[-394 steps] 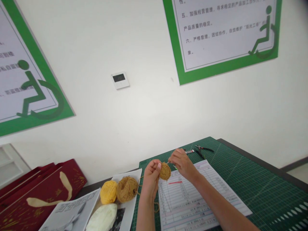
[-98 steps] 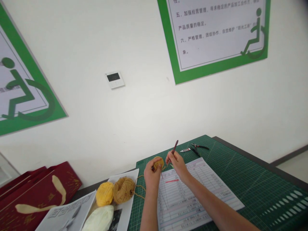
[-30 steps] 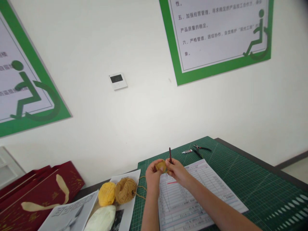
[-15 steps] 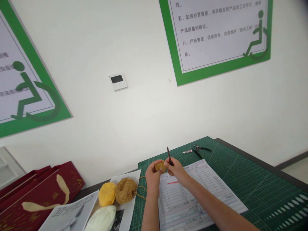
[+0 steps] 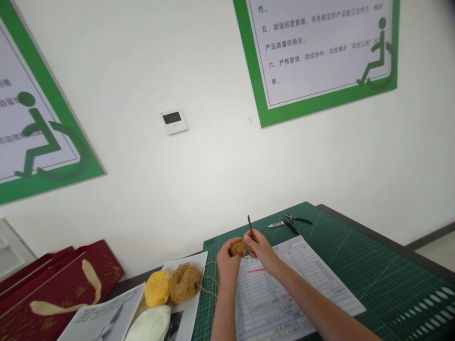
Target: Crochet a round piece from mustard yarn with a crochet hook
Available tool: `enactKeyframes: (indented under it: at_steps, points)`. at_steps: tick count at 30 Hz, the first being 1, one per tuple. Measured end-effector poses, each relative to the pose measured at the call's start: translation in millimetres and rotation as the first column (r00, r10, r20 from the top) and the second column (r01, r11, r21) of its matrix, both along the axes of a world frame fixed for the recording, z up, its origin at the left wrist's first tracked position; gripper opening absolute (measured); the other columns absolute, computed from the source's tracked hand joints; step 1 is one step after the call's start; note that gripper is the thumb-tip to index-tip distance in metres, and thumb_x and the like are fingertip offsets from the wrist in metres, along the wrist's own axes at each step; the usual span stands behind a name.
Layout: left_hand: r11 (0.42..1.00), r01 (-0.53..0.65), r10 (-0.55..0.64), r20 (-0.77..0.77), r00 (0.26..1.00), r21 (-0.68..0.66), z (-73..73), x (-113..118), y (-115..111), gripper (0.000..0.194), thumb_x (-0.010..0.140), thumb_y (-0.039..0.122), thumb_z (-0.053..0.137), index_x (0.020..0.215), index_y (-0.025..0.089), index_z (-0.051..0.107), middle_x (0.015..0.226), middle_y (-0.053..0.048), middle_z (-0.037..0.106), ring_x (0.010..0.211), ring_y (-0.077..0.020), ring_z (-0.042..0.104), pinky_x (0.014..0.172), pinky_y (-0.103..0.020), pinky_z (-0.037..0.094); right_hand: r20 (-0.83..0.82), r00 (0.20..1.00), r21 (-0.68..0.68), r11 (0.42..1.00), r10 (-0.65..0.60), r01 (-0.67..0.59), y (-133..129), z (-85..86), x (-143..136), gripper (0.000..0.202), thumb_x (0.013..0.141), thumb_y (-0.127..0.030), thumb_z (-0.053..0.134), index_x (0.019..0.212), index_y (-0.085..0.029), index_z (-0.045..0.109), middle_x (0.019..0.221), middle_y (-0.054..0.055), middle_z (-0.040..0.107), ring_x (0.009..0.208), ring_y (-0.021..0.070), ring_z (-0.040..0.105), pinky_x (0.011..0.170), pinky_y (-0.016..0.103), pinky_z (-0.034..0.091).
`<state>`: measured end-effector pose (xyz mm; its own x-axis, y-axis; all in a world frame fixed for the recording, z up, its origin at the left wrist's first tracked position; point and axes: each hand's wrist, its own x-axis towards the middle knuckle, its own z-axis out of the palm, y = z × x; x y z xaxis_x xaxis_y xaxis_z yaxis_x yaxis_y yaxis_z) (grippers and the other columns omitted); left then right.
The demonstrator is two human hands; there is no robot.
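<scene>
Pinched in my left hand (image 5: 228, 258) is a small tan crochet piece (image 5: 239, 247), its edge turned toward the right hand. My right hand (image 5: 260, 248) closes round a dark crochet hook (image 5: 250, 226), whose handle points up; its tip is hidden at the piece. Tan yarn strands run from my left hand across the mat to a tan yarn ball (image 5: 185, 282). Beside that ball lie a yellow yarn ball (image 5: 158, 288) and a pale white bundle (image 5: 151, 324). Under my forearms is a printed sheet with a pattern table (image 5: 302, 284).
A green cutting mat (image 5: 355, 255) covers the table. Pliers (image 5: 298, 219), a small white tube (image 5: 276, 224) and a dark slim tool (image 5: 291, 228) lie at its far edge. Left are dark red gift bags (image 5: 71, 289) and a grey printed page (image 5: 103, 317). The wall stands behind.
Both hands stay together at the crochet piece, which has turned slightly. The right hand and hook have shifted a little, and the yarn strands lie slightly differently.
</scene>
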<state>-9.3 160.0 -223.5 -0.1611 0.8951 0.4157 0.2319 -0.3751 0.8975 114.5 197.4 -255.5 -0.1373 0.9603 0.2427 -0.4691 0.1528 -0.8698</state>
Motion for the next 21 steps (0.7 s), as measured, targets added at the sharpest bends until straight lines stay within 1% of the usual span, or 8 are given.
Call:
enactKeyframes:
  at_steps: [4,7,9,12,15,18,19,21]
  points:
    - [1.0,-0.019,0.019,-0.086,0.996,0.008,-4.2,-3.8,5.0,0.03,0.093,0.032,0.064,0.119,0.018,0.065,0.123,-0.01,0.067,0.1,-0.0251,0.067,0.083,-0.046,0.058,-0.114,0.992,0.037,0.998,0.051,-0.047,-2.3,11.6,11.8,0.03,0.097,-0.037,0.06,0.118,-0.016,0.062,0.11,0.007,0.068,0.087,0.0183,0.069,0.074,0.037,0.059]
    - [1.0,-0.029,0.029,-0.143,0.989,0.004,-9.6,-9.0,10.9,0.026,0.092,0.031,0.065,0.115,0.018,0.067,0.121,-0.01,0.068,0.102,-0.0252,0.067,0.085,-0.047,0.057,-0.167,0.981,0.072,0.994,0.095,-0.084,-4.4,18.9,20.1,0.028,0.097,-0.037,0.06,0.115,-0.016,0.063,0.106,0.006,0.068,0.082,0.0168,0.068,0.07,0.034,0.059]
    - [1.0,-0.026,0.026,-0.167,0.986,0.0,-13.7,-11.7,15.3,0.024,0.092,0.031,0.065,0.112,0.018,0.067,0.119,-0.009,0.069,0.102,-0.0252,0.067,0.086,-0.047,0.056,-0.176,0.975,0.095,0.988,0.135,-0.12,-6.3,21.8,20.6,0.026,0.096,-0.036,0.061,0.113,-0.015,0.063,0.102,0.005,0.069,0.078,0.0154,0.068,0.067,0.032,0.059]
    - [1.0,-0.001,-0.001,-0.167,0.986,-0.013,-20.0,-12.0,20.4,0.024,0.092,0.03,0.065,0.112,0.017,0.067,0.117,-0.009,0.069,0.101,-0.025,0.067,0.085,-0.047,0.057,-0.169,0.967,0.126,0.978,0.189,-0.169,-11.6,23.3,13.4,0.022,0.096,-0.033,0.061,0.108,-0.015,0.064,0.095,0.003,0.068,0.07,0.0127,0.066,0.06,0.028,0.057]
    - [0.999,0.023,-0.027,-0.111,0.993,-0.041,-25.2,-9.1,22.5,0.023,0.093,0.03,0.064,0.112,0.018,0.067,0.117,-0.009,0.069,0.098,-0.0238,0.067,0.083,-0.046,0.057,-0.144,0.96,0.148,0.964,0.241,-0.22,-20.6,22.8,1.9,0.018,0.096,-0.03,0.062,0.103,-0.014,0.064,0.086,0.0,0.066,0.062,0.0097,0.062,0.053,0.023,0.054]
    - [0.996,0.048,-0.048,-0.001,0.999,-0.079,-26.8,-9.2,22.3,0.022,0.093,0.03,0.063,0.111,0.019,0.067,0.117,-0.008,0.069,0.095,-0.0234,0.068,0.08,-0.043,0.058,-0.114,0.953,0.148,0.954,0.28,-0.262,-27.7,21.9,-4.1,0.016,0.095,-0.029,0.063,0.101,-0.014,0.065,0.084,-0.001,0.066,0.06,0.0091,0.061,0.052,0.022,0.053]
    - [0.994,0.064,-0.06,0.045,0.997,-0.092,-26.4,-10.7,22.0,0.022,0.093,0.03,0.064,0.111,0.018,0.067,0.116,-0.008,0.069,0.094,-0.0235,0.068,0.079,-0.043,0.058,-0.116,0.955,0.142,0.956,0.272,-0.255,-27.8,21.5,-3.2,0.018,0.096,-0.03,0.063,0.103,-0.014,0.065,0.086,0.0,0.067,0.062,0.0098,0.062,0.054,0.024,0.054]
    - [0.988,0.111,-0.094,0.148,0.984,-0.11,-24.4,-15.2,21.2,0.024,0.093,0.031,0.065,0.113,0.017,0.066,0.113,-0.007,0.069,0.092,-0.0231,0.068,0.076,-0.042,0.059,-0.142,0.967,0.123,0.973,0.212,-0.196,-23.2,19.9,2.7,0.023,0.097,-0.034,0.061,0.109,-0.015,0.064,0.094,0.002,0.068,0.068,0.012,0.065,0.059,0.027,0.056]
